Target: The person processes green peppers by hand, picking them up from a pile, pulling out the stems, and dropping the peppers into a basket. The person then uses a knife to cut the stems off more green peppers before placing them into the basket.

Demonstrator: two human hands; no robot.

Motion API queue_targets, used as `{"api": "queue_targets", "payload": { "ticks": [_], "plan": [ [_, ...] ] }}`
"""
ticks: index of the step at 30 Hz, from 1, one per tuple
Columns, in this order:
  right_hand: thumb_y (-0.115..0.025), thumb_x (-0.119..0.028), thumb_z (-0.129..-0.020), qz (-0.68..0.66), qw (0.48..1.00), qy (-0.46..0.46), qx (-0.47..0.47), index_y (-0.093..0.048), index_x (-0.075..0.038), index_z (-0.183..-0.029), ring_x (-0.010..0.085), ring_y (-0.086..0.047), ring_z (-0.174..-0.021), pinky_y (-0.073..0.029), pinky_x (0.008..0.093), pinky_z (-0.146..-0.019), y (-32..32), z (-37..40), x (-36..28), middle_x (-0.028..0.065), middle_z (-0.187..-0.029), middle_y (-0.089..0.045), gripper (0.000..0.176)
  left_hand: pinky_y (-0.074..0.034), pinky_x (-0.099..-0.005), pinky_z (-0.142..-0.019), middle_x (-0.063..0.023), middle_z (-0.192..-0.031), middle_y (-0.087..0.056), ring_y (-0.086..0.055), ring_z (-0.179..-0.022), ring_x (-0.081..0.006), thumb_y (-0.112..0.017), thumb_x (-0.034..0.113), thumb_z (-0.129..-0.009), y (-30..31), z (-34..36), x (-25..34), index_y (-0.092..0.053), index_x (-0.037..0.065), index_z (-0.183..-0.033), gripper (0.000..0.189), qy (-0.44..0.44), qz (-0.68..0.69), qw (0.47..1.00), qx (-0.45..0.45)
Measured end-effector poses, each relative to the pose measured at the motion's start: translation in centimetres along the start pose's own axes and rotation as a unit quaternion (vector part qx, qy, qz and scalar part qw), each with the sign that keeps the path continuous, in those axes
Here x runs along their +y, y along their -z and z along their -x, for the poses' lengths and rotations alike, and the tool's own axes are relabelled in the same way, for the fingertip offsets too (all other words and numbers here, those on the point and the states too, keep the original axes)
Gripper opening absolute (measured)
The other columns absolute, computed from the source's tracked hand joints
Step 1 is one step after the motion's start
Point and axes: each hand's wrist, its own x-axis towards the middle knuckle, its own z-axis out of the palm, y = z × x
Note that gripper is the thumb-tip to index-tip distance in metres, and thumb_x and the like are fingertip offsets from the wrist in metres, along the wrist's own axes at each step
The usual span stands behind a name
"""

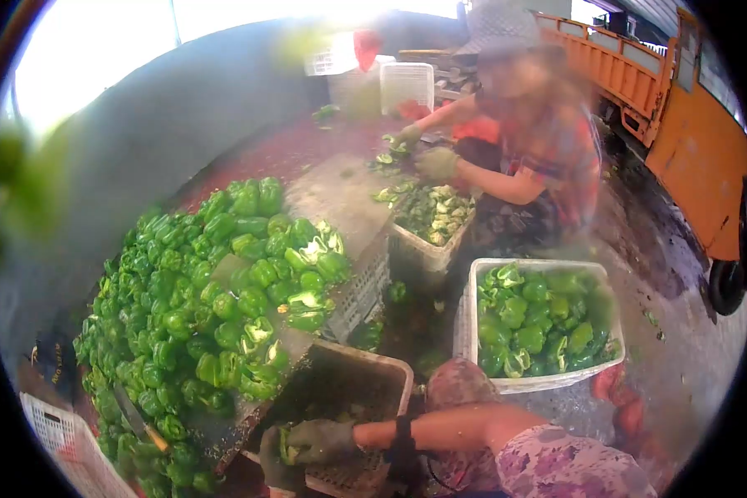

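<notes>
My right hand (324,441), in a grey-green work glove, is closed around a piece of green bell pepper (287,446) low in the view. My left hand (279,463), gloved too, presses against the same pepper from the left; its fingers are partly hidden. Both hands are over the near side of a dirty white crate (400,375) whose inside is dark. Left of them rises a large heap of green bell peppers (183,290), with several cut ones along its right edge. A knife (145,423) with a wooden handle lies on the heap.
A co-worker (531,141) in gloves handles peppers across the work surface, beside a crate of pepper scraps (436,217). At right stands a white crate (473,324) full of green peppers. An orange truck (697,158) is behind. Another white crate (66,448) is at lower left.
</notes>
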Motion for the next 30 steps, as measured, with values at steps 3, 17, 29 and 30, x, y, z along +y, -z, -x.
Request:
{"api": "queue_targets", "payload": {
  "ticks": [3, 17, 29, 30],
  "plan": [
    [-0.061, -0.033, -0.088, 0.105, 0.994, -0.016, 0.04, -0.063, -0.007, -0.099, 0.0403, -0.059, -0.09, -0.047, 0.0495, -0.078, -0.1, 0.0, -1.0, 0.0179, -0.098, -0.062, 0.027, -0.056, -0.043, -0.083, -0.0115, -0.099, -0.068, -0.066, -0.094, -0.0283, -0.053, 0.037, -0.096, 3.2, -2.4, -0.5, -0.067, 0.005, -0.102, 0.035, -0.031, -0.019, 0.999, 0.032],
    [-0.057, -0.046, -0.09, 0.293, 0.922, -0.244, -0.067, -0.05, -0.003, -0.136, 0.0413, -0.049, -0.123, -0.041, 0.0509, -0.103, 3.2, 0.0, 0.4, 0.0212, -0.137, -0.051, 0.063, -0.049, -0.0315, -0.059, -0.004, -0.083, -0.065, -0.059, -0.074, -0.0185, -0.051, 0.039, -0.1, 0.3, -0.6, 3.0, -0.065, 0.01, -0.104, 0.033, -0.032, 0.055, 0.997, -0.035],
    [-0.059, -0.03, -0.092, -0.02, 0.998, 0.047, 0.021, -0.047, -0.001, -0.139, 0.0393, -0.055, -0.115, -0.046, 0.0465, -0.094, -2.4, -0.4, 1.9, 0.023, -0.129, -0.054, 0.056, -0.054, -0.0448, -0.09, -0.0163, -0.118, -0.063, -0.062, -0.107, -0.0287, -0.051, 0.039, -0.098, 7.3, -5.7, 0.4, -0.055, 0.001, -0.128, 0.049, -0.013, -0.021, 0.999, 0.031],
    [-0.055, -0.025, -0.095, -0.054, 0.998, 0.039, 0.022, -0.043, -0.003, -0.142, 0.037, -0.055, -0.114, -0.045, 0.0453, -0.092, -3.0, -0.6, 2.9, 0.0201, -0.135, -0.049, 0.054, -0.052, -0.0439, -0.092, -0.0151, -0.119, -0.063, -0.061, -0.107, -0.0277, -0.05, 0.039, -0.099, 5.8, -5.2, 0.2, -0.056, 0.003, -0.128, 0.046, -0.026, -0.033, 0.998, 0.041]
  ]
}}
